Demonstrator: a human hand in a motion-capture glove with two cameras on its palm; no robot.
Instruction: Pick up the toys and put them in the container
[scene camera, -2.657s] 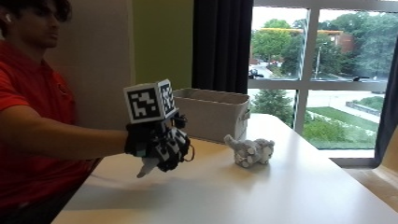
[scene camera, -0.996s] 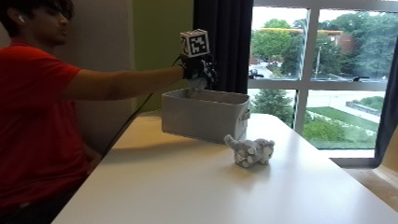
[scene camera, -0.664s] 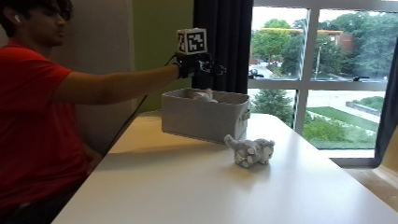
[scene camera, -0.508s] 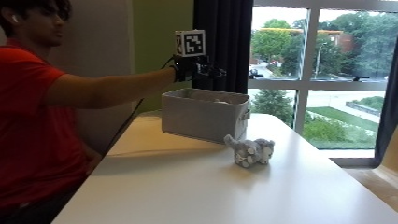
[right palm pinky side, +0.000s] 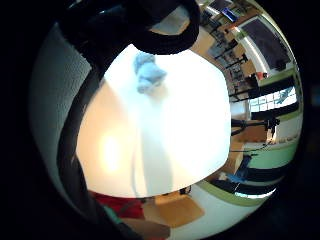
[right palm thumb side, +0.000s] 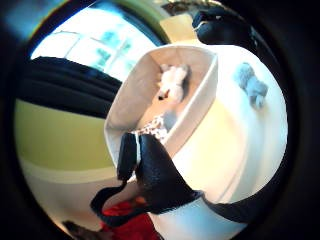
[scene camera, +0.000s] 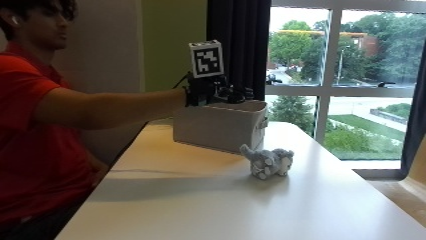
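My gloved right hand (scene camera: 212, 91) hovers just above the back rim of the white fabric container (scene camera: 214, 129), fingers relaxed and holding nothing. In the thumb side palm view the container (right palm thumb side: 131, 95) lies open below the palm, with a white plush toy (right palm thumb side: 172, 83) and a spotted toy (right palm thumb side: 152, 129) inside. A grey plush elephant (scene camera: 267, 161) stands on the white table (scene camera: 200, 205) a little in front of the container's right corner, apart from it. The elephant (right palm pinky side: 147, 73) also shows on the table in the little finger side view, and beside the container as the elephant (right palm thumb side: 251, 85).
The container stands at the table's far end by a dark curtain (scene camera: 238, 45) and a big window (scene camera: 346, 75). A green wall (scene camera: 172, 45) is behind it. The person's bare forearm (scene camera: 106, 107) reaches over the table's left side.
The hand rose from the table to above the container and a white toy dropped from it into the container. Since then the hand has sunk slightly. The elephant has stayed put.
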